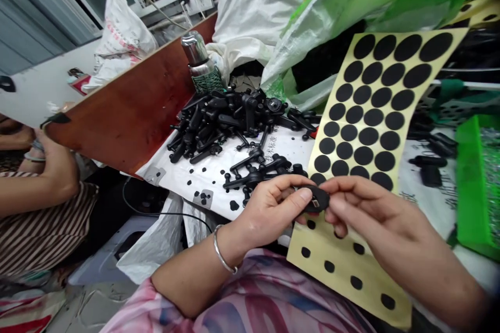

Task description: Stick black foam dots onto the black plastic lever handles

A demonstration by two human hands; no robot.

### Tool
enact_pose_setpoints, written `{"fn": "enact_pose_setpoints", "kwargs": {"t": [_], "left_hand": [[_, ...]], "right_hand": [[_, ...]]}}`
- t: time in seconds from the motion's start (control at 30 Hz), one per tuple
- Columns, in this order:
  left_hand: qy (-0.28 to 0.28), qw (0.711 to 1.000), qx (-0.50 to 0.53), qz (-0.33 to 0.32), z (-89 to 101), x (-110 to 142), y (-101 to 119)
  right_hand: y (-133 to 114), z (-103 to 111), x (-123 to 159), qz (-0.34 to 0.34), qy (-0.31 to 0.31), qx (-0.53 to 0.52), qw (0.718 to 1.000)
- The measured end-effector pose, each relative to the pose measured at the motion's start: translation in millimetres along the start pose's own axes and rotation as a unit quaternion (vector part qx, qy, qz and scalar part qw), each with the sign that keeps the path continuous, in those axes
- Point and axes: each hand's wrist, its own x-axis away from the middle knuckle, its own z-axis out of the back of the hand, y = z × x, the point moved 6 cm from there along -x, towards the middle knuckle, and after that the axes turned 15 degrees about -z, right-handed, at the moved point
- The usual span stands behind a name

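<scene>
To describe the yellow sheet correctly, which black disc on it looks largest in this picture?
The disc at the right end of the yellow sheet's top row; it looks wider than all others there.

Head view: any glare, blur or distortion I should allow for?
Head view: highlights on the metal flask cap; black discs stretch wider towards upper right; right corners dark; piled black parts merge together; contents of the green tray soft.

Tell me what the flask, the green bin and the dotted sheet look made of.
Flask: probably metal, its cap mirror-bright with sharp highlights.
Green bin: probably plastic, evenly coloured with smooth walls.
Dotted sheet: perhaps coated paper, yellowish and thin; its black discs look matt, foam or rubber, I can't tell which.
</scene>
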Motion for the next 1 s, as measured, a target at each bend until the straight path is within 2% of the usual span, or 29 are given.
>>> {"fn": "enact_pose_setpoints", "kwargs": {"t": [0.13,0.2,0.27,0.37,0.43,0.5,0.57,0.6,0.63,0.7,0.83,0.9,1.0], "left_hand": [[0.008,0.999,0.023,0.040,-2.3,7,-6],[0.007,0.998,0.023,0.058,-4.1,13,-10],[0.000,0.998,0.028,0.064,-5.0,19,-12],[-0.014,0.999,0.008,0.051,4.0,24,-4],[0.013,0.999,-0.046,0.011,25.5,21,11],[0.096,0.984,-0.137,-0.064,60.7,13,33],[0.208,0.934,-0.257,-0.134,99.3,5,52],[0.223,0.908,-0.328,-0.135,112.5,0,55],[0.219,0.885,-0.391,-0.128,121.8,-7,54],[0.187,0.861,-0.460,-0.112,131.3,-18,45],[0.041,0.806,-0.585,-0.079,121.3,-33,24],[-0.007,0.795,-0.602,-0.079,115.0,-35,21],[-0.030,0.791,-0.600,-0.117,108.9,-35,23]], "right_hand": [[5,-3,13,0.114,0.077,0.131,0.982],[6,-9,19,0.147,0.082,0.187,0.968],[5,-16,22,0.153,0.041,0.212,0.964],[8,-22,22,0.114,-0.052,0.205,0.971],[12,-16,19,0.098,-0.059,0.199,0.973],[18,-5,14,0.100,-0.013,0.198,0.975],[27,7,11,0.099,0.047,0.196,0.975],[32,11,10,0.092,0.071,0.194,0.974],[36,14,10,0.087,0.090,0.191,0.974],[40,17,11,0.083,0.111,0.182,0.973],[44,18,18,0.057,0.116,0.161,0.978],[49,20,21,0.027,0.126,0.145,0.981],[57,24,23,0.007,0.145,0.126,0.981]]}}
